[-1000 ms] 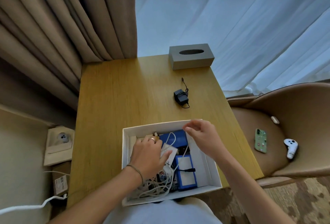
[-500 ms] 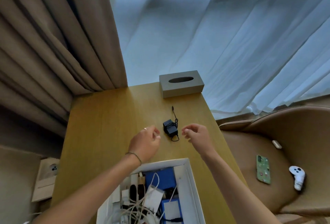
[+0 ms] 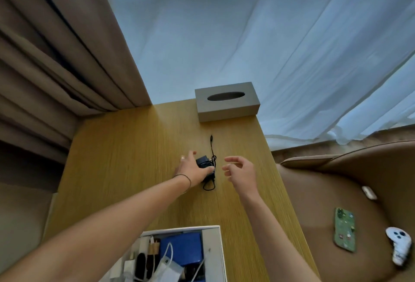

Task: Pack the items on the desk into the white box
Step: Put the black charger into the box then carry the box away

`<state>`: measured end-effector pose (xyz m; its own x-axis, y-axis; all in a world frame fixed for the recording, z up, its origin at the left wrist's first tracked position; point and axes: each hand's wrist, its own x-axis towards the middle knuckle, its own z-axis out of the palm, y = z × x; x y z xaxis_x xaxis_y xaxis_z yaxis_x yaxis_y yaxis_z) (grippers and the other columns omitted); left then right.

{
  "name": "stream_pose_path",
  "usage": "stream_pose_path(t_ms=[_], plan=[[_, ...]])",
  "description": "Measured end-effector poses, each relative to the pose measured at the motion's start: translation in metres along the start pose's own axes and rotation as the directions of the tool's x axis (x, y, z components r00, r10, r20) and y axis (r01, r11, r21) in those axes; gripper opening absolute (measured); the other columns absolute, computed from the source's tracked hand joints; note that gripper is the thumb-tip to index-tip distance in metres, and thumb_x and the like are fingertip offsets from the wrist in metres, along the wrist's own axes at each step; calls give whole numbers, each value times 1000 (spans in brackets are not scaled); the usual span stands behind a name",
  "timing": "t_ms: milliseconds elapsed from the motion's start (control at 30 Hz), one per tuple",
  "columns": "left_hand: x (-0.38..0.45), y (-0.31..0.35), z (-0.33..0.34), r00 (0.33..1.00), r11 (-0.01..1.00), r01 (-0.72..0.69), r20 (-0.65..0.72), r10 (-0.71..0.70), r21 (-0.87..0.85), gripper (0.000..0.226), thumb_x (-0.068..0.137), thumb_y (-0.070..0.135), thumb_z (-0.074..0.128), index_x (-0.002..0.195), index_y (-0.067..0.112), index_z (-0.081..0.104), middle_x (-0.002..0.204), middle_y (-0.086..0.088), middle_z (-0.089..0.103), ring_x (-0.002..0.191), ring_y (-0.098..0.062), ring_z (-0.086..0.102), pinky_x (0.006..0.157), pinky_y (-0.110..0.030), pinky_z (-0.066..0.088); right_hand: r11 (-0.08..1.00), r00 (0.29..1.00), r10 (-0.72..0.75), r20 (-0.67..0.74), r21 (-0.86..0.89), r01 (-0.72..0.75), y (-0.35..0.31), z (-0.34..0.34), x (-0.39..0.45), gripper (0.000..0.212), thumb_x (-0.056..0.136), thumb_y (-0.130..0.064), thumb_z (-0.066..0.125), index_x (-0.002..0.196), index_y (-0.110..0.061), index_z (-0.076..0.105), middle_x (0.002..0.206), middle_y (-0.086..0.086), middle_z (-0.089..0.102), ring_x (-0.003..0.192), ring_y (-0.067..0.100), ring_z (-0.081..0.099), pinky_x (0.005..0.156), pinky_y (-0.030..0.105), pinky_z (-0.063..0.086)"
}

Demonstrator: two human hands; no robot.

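A black charger (image 3: 204,162) with a thin black cord (image 3: 211,147) lies on the wooden desk (image 3: 125,165), in front of the tissue box. My left hand (image 3: 192,170) is wrapped around it, fingers on its far left side and thumb across its near side. My right hand (image 3: 241,169) hovers just right of the charger, fingers curled and apart, holding nothing. The white box (image 3: 213,250) sits at the desk's near edge, partly cut off by the frame. Inside it are blue packs, white cables and small adapters.
A grey tissue box (image 3: 226,102) stands at the desk's far edge. To the right is a brown chair (image 3: 314,203) holding a green phone (image 3: 344,229), a white controller (image 3: 400,245) and a small white case (image 3: 369,192). Curtains hang behind and to the left.
Both hands left the white box and reached forward across the desk. My left hand has closed around the black charger; my right hand stopped beside it. The view tilted up.
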<state>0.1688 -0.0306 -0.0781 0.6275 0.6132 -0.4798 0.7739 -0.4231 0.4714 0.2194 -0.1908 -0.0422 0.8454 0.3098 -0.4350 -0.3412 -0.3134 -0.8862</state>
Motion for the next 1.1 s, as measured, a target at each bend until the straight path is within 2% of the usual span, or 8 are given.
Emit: stream_pose_path(t_ms=[267,433,567,633,767,933,1033,1100], plan=[[12,19,15,1000,996,1,3,-1,91,58,70,47,78,117,26,51,124,-6,47,96,-26,58,86,-42,57,998,998,-57,7,-19,57,7,-9,-8,19,97,-10,57,101,-24,70,94,-2,74,84,7,70,64,18,52],[-17,11,-7,988,988,-156,-4,156,-19,53,70,38,79,115,30,52,114,-1,46,84,-18,57,61,-25,52,965,975,-221,35,-134,223,-10,-10,-15,19,98,-11,59,105,-24,71,99,-10,72,94,2,66,74,18,53],[-57,-1,-36,956,950,-290,3,293,-117,51,69,35,78,113,39,53,111,5,49,90,-14,58,71,-31,59,840,879,-438,188,-263,475,-32,-7,-25,37,98,-11,57,129,-30,63,131,-16,62,125,-4,52,104,17,41],[-79,-7,-51,942,928,-330,8,336,-175,54,68,37,77,116,41,54,112,9,54,94,-14,62,78,-37,61,751,822,-485,299,-340,566,-42,-2,-30,41,100,-16,54,138,-31,58,143,-12,56,140,4,41,118,30,30],[-119,-21,-80,925,885,-364,0,380,-290,55,66,38,76,117,50,57,108,16,64,88,-4,67,72,-29,62,555,770,-455,447,-533,638,-54,9,-46,36,104,-40,43,134,-31,60,136,-7,62,143,12,37,126,47,9],[-162,-43,-107,910,835,-403,-61,411,-374,58,66,41,82,118,49,58,111,19,64,90,7,64,64,-12,53,721,792,-430,433,-363,590,-58,23,-88,36,103,-44,46,127,-27,66,117,-12,69,108,0,61,94,26,52],[-182,-59,-114,900,844,-435,-116,421,-314,59,65,46,81,118,50,56,109,23,63,94,6,62,68,-18,57,815,842,-405,357,-277,510,-52,37,-121,30,104,-38,48,108,-25,74,89,-9,75,81,3,68,68,23,55],[-193,-69,-115,891,843,-454,-150,429,-287,58,65,48,82,117,50,56,108,26,62,94,4,61,72,-22,58,873,865,-359,351,-202,444,-47,45,-141,32,105,-38,46,102,-25,76,83,-7,75,75,6,68,67,28,56]])
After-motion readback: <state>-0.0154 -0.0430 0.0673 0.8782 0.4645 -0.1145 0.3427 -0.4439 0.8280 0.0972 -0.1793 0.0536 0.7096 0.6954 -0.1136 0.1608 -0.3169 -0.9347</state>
